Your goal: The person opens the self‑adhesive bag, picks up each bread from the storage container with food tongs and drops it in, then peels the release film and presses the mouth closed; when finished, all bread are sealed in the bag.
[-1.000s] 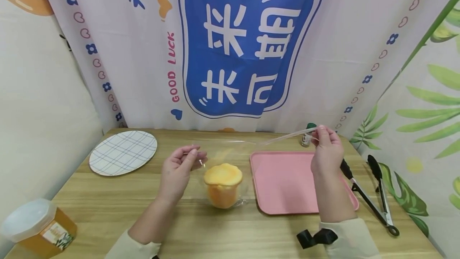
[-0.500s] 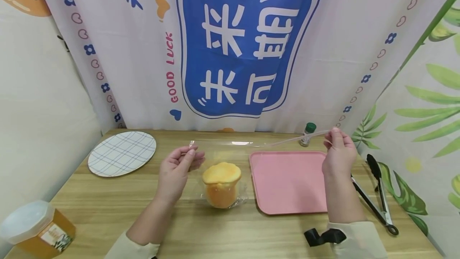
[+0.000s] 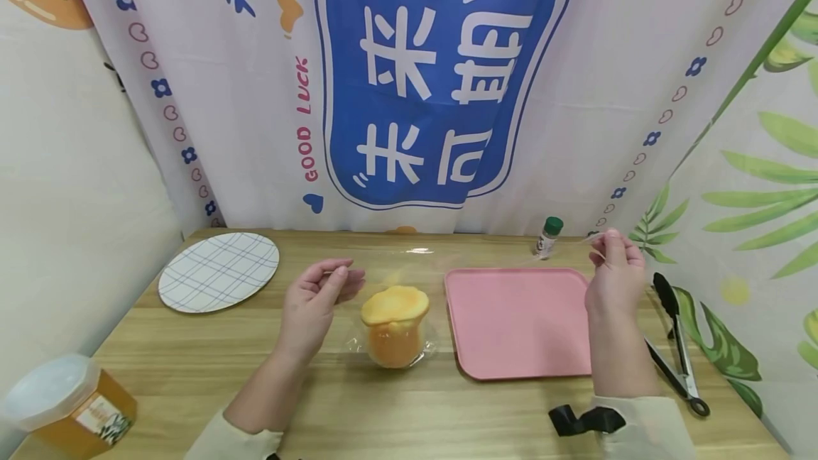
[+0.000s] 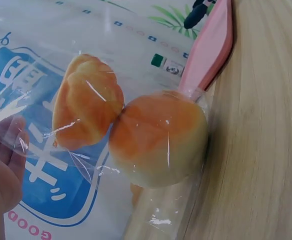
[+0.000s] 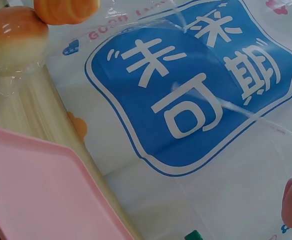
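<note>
A clear plastic bag [image 3: 418, 261] stands on the table with two bread buns inside. The ridged bun [image 4: 88, 102] sits over the round one [image 4: 158, 140], which has a browned top and pale base. My left hand [image 3: 319, 297] pinches the upper left edge of the bag between thumb and finger. Out to the right, above the tray's far corner, my right hand [image 3: 616, 275] pinches the end of a thin clear strip [image 5: 236, 109]. In the right wrist view this strip runs slack from the bag side toward the right fingers.
A pink tray [image 3: 524, 325] lies right of the bag, with black-tipped tongs [image 3: 680, 346] beyond it. Behind the tray stands a green-capped bottle [image 3: 546, 238]. A checked plate [image 3: 220, 272] is at back left, a honey-coloured jar [image 3: 70, 403] at front left.
My right hand has moved to the right and slightly down, drawing the strip farther from the bag. The left hand stays nearly in place at the bag's edge.
</note>
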A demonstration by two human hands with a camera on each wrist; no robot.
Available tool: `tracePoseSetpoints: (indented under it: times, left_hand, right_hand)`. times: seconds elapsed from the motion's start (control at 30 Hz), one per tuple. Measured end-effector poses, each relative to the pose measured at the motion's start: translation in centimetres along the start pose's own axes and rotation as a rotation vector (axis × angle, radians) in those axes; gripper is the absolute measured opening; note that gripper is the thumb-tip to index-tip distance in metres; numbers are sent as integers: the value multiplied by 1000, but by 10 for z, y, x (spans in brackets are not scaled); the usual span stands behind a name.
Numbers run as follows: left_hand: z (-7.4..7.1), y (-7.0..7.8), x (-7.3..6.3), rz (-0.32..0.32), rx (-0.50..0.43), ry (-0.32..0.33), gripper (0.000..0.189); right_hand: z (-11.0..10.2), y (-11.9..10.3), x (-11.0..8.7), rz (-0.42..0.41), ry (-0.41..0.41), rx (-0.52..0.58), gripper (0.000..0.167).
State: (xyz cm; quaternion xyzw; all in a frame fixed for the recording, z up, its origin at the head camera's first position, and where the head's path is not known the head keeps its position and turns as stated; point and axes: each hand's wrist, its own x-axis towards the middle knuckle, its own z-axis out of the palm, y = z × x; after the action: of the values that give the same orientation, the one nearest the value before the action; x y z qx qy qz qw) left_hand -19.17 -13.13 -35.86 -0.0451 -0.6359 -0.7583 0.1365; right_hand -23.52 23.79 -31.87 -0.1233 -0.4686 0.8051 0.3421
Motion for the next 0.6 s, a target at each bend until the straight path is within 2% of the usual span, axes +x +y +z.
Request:
tracePoseSetpoints:
  times: [0.27,0.5,0.6]
  left_hand:
    - [-1,-1,0,20,-3,-48,16]
    - [-2,-2,1,35,-8,-74,21]
    - [-2,-4,1,47,-25,-84,22]
  right_hand:
    - [-20,-19,-3,-62,-34,-48,11]
    - [-60,-38,-14,-190,-102,-341,16]
    - [-79,-42,-22,-273,-141,-553,24]
